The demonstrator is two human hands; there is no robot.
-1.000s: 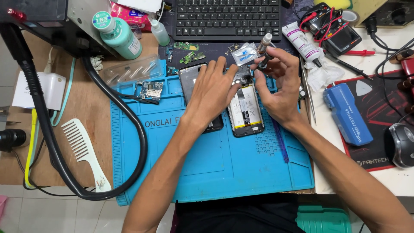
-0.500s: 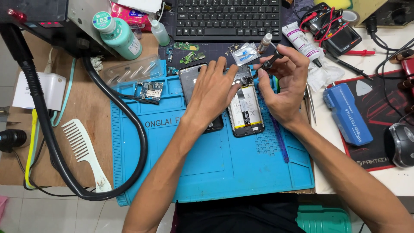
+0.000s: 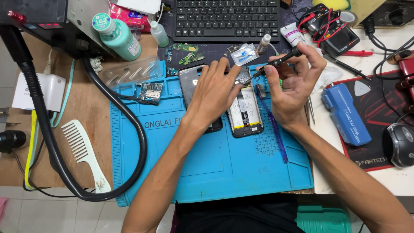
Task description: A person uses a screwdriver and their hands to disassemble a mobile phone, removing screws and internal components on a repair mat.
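Right hand (image 3: 293, 92) fingers pinching screwdriver (image 3: 278, 61) over opened phone (image 3: 245, 108), left hand (image 3: 215, 92) fingers spread, pressing it

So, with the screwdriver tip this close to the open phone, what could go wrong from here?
1. The right hand holds the screwdriver at a slant over the opened phone; a slip might scratch its exposed parts.
2. The left hand steadies the phone only with fingertips, so it could shift.
3. Loose circuit boards lie close by and could get knocked.
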